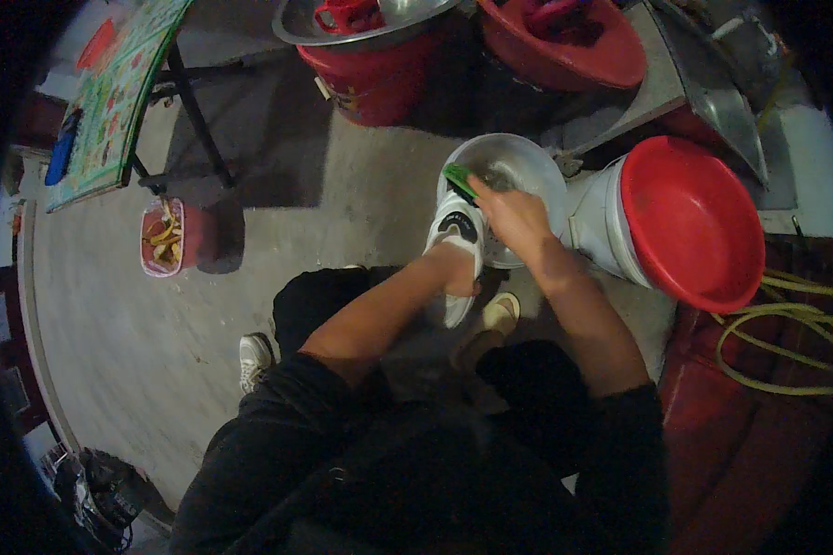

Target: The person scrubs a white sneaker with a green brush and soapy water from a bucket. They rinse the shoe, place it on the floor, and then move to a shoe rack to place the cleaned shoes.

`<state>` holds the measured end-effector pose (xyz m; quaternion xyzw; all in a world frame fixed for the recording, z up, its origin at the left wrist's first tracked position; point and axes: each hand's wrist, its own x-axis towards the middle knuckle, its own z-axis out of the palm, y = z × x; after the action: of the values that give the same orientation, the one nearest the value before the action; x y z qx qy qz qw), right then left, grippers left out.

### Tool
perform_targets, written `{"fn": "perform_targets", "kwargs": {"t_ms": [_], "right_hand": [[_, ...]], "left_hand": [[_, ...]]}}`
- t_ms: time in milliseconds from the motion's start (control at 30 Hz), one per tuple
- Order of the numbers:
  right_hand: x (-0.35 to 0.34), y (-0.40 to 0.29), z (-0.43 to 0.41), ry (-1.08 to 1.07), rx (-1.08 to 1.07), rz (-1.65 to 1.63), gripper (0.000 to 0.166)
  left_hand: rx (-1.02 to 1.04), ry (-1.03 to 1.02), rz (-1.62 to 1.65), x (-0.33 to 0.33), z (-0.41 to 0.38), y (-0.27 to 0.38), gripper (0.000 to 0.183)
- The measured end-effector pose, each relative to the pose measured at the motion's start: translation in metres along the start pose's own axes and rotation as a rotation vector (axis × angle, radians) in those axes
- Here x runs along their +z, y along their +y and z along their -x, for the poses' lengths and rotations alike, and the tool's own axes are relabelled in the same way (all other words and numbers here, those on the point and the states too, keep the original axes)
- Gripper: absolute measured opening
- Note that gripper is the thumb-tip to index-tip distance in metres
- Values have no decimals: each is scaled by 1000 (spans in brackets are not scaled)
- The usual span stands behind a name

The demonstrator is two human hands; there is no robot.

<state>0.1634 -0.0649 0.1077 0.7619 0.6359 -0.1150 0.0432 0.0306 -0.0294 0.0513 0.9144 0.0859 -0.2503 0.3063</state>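
A white shoe with a black lettered patch (452, 239) is in my left hand (451, 270), which grips it around the ankle opening, partly hidden by the shoe. My right hand (510, 211) holds a green-bristled scrub brush (461, 179) against the toe end of the shoe. Both are over the left side of a pale round basin (545, 166) on the floor, with what looks like water inside. Another white shoe (255, 361) stands on the floor at the left. One of my feet wears a pale yellow slipper (501, 312).
Right of the basin, a red basin (697, 222) leans on a white bucket (600, 215). Yellow hose (743, 347) lies beyond. Ahead stand a red bucket (375, 83) under a metal basin (291, 24) and a red tub (597, 62). A folding table (114, 118) and a bin with peels (161, 239) are left.
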Motion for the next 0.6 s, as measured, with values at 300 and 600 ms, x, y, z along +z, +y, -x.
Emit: {"fn": "perform_targets", "kwargs": {"t_ms": [300,600], "right_hand": [[-26,51,62,138,-19,1,37],[-8,16,-27,-72,-75,126,35]], "left_hand": [[100,-248,-139,-14,-4,-10,20],[148,185,-173,44,-38,-37,19]]}}
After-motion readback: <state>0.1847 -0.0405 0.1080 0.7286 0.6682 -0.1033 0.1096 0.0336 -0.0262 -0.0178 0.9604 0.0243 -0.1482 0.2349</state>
